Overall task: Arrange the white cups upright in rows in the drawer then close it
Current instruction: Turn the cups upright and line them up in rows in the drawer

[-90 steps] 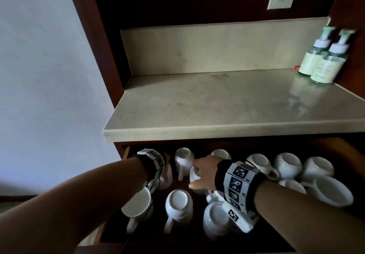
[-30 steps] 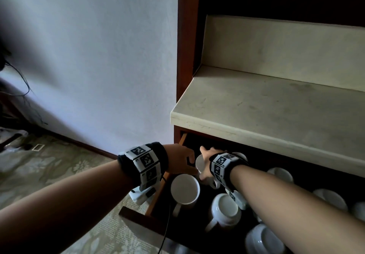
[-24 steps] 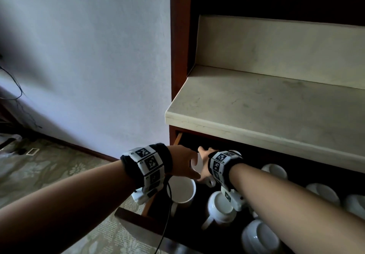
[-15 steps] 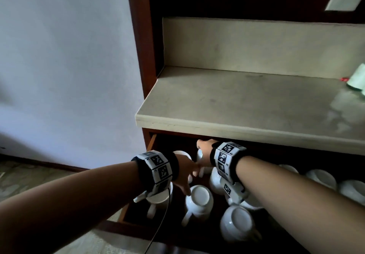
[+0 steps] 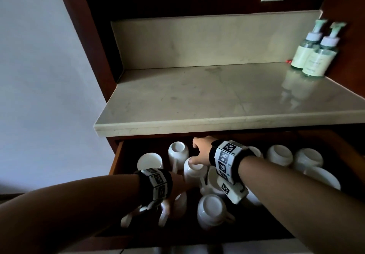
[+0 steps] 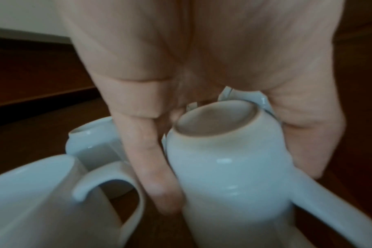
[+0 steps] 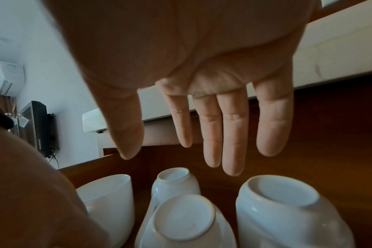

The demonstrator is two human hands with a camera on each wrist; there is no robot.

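The wooden drawer point(image 5: 116, 159) is pulled out under the counter and holds several white cups. One cup point(image 5: 150, 161) at the back left stands upright; beside it two cups point(image 5: 177, 153) point(image 5: 194, 170) are bottom-up. My left hand point(image 5: 175, 192) reaches down at the front left and grips an inverted cup point(image 6: 227, 167), thumb point(image 6: 151, 167) on one side and fingers on the other. My right hand point(image 5: 199, 151) hovers over the back cups with straight, spread fingers point(image 7: 231, 142), holding nothing.
More cups lie at the right end of the drawer point(image 5: 279, 156) point(image 5: 308, 159), and another inverted cup point(image 5: 211, 208) sits near the front. The stone countertop point(image 5: 217, 99) overhangs the drawer's back. Two pump bottles point(image 5: 314, 56) stand at its right end.
My view has swung back right and down onto the drawer. The left hand has come from the back-left cups toward the front and taken hold of an inverted cup. The right hand stays near the back.
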